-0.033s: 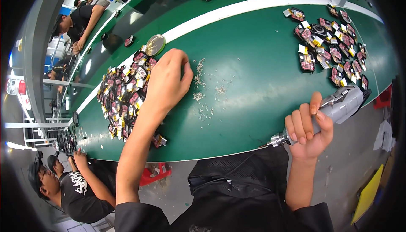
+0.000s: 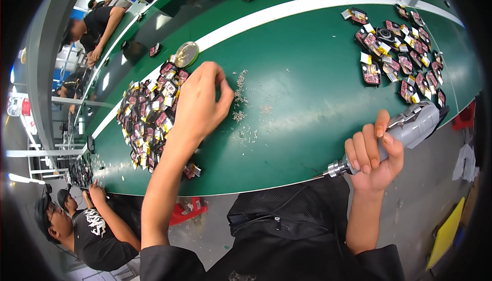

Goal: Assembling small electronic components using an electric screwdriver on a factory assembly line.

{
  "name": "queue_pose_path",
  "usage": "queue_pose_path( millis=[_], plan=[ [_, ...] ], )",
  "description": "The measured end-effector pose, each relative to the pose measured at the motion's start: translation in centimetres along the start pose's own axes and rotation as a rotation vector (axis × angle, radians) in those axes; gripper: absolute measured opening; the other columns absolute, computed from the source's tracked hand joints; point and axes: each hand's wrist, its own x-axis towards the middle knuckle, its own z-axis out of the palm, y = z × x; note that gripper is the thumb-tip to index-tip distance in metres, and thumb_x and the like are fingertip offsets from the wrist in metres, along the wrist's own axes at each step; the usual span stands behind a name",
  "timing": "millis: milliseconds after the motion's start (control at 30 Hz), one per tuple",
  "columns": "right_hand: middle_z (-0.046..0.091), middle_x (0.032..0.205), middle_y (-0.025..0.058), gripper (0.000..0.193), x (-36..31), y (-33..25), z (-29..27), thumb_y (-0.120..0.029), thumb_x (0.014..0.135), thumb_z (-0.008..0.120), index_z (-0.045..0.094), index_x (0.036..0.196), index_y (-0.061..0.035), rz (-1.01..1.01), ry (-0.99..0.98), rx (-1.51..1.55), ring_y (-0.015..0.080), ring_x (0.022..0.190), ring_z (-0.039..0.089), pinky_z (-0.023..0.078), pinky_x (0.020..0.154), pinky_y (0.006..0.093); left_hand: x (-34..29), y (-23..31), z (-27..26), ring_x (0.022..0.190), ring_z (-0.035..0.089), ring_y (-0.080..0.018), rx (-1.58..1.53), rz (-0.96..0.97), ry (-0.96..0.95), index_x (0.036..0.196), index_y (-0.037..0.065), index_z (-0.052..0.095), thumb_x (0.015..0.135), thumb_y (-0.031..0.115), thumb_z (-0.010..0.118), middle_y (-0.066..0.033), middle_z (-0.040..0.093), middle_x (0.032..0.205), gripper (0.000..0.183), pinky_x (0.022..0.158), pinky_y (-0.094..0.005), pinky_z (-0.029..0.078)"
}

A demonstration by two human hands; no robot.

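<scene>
My right hand (image 2: 373, 154) is wrapped round a grey electric screwdriver (image 2: 416, 125), its metal chuck and thin bit pointing left along the table's near edge. Over the middle-left of the green table, my left hand (image 2: 201, 101) is bent with thumb and fingertips drawn together; whatever they pinch is hidden or too small to make out. Just right of it lie scattered tiny pale screw-like pieces (image 2: 240, 99). Behind and left of that hand is a heap of small black watch-like housings (image 2: 148, 119) with pink-red insides, white tabs and yellow strips.
A round shallow dish (image 2: 186, 54) stands beyond the heap. More watch-like housings (image 2: 405, 63) lie spread at the far right. A white strip (image 2: 287, 12) runs along the table's back, with another green surface past it. Co-workers (image 2: 95, 224) sit at the left; a red stool (image 2: 184, 213) is below.
</scene>
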Motion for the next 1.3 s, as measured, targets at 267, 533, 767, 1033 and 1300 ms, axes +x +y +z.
queue_pose_path(
  millis=[267, 533, 767, 1033, 1300],
  plan=[
    [0.036, 0.049, -0.0011, 0.009, 0.2, 0.0, 0.3, -0.015, 0.088, 0.044, 0.045, 0.091, -0.0056, -0.026, 0.061, 0.044, 0.0111, 0.041, 0.038, 0.038, 0.047, 0.0286, -8.9, 7.6, -2.6, 0.053, 0.050, -0.0253, -0.651, -0.051, -0.078, 0.073, 0.000, 0.044, 0.067, 0.000, 0.051, -0.0125, 0.049, 0.065, 0.009, 0.051, -0.0316, 0.042],
    [0.039, 0.050, -0.0017, 0.011, 1.0, 0.9, 5.4, -0.006, 0.084, 0.052, 0.042, 0.089, -0.0058, -0.077, -0.072, 0.166, 0.0096, 0.042, 0.042, 0.038, 0.048, 0.0252, -10.8, 9.7, 0.5, 0.061, 0.051, -0.0182, -1.088, -0.208, 0.059, 0.079, -0.003, 0.047, 0.092, 0.004, 0.045, -0.0121, 0.051, 0.069, 0.015, 0.057, -0.0300, 0.045],
    [0.040, 0.048, -0.0024, 0.012, 0.2, 2.0, 7.5, -0.008, 0.081, 0.054, 0.044, 0.090, -0.0052, -0.166, 0.021, 0.183, 0.0097, 0.041, 0.040, 0.038, 0.047, 0.0252, -11.2, 11.4, 1.0, 0.061, 0.053, -0.0171, -1.652, -0.331, 0.071, 0.084, -0.006, 0.054, 0.094, 0.008, 0.051, -0.0139, 0.054, 0.072, 0.017, 0.055, -0.0278, 0.047],
    [0.039, 0.049, -0.0025, 0.012, 0.2, 3.0, 7.0, -0.009, 0.082, 0.053, 0.045, 0.090, -0.0052, -0.126, 0.010, 0.170, 0.0101, 0.041, 0.040, 0.039, 0.048, 0.0256, -11.7, 11.5, 1.2, 0.063, 0.054, -0.0161, -1.900, -0.407, 0.066, 0.090, -0.008, 0.057, 0.095, 0.008, 0.051, -0.0151, 0.057, 0.077, 0.019, 0.059, -0.0282, 0.048],
    [0.040, 0.049, -0.0028, 0.012, 0.0, 3.1, 7.2, -0.009, 0.081, 0.054, 0.044, 0.088, -0.0060, -0.160, 0.045, 0.181, 0.0098, 0.041, 0.040, 0.038, 0.047, 0.0247, -11.6, 11.5, 1.1, 0.062, 0.055, -0.0151, -1.781, -0.386, 0.096, 0.087, -0.009, 0.058, 0.093, 0.004, 0.053, -0.0155, 0.060, 0.077, 0.015, 0.056, -0.0273, 0.047]
  ],
)
